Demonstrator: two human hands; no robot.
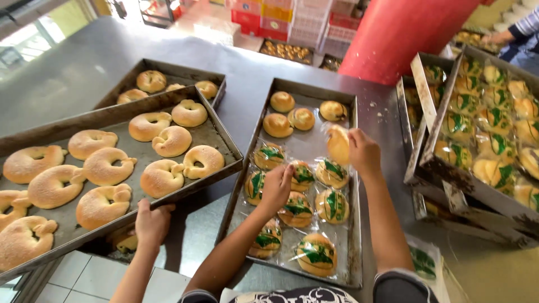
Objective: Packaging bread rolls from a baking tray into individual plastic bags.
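A metal tray (352,224) lies in front of me on a steel table. It holds several plain round buns (282,101) at its far end and several buns wrapped in clear plastic with green print (316,252) nearer me. My right hand (365,152) holds a bun in clear plastic (338,143) just above the tray's right side. My left hand (276,188) is curled, fingers down, on a wrapped bun (303,175) in the middle rows.
Another person's hand (151,221) grips the edge of a tilted tray (222,133) of sugared ring breads (163,177) on my left. Behind it sits a tray with buns (151,81). Stacked trays of wrapped buns (494,146) stand right, by a red pillar (404,33).
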